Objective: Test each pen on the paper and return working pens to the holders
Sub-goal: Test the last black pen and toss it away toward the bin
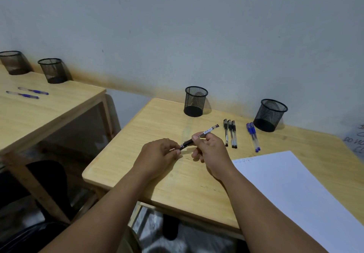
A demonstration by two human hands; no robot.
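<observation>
My right hand (211, 150) grips a black pen (207, 131) by its barrel, a little above the wooden table (157, 126). My left hand (159, 154) pinches the pen's lower end, with the tip hidden between my fingers. Three black pens (230, 133) lie side by side on the table, and two blue pens (253, 137) lie to their right. Behind them stand two black mesh holders, one in the middle (195, 101) and one on the right (270, 115). A white sheet of paper (295, 189) with small scribbles at its top corner lies at the right.
A second wooden table (49, 110) stands to the left across a gap. It bears two more mesh holders (52, 71) and two blue pens (33, 90). A pale wall runs close behind both tables. A dark chair (45, 183) sits below at the left.
</observation>
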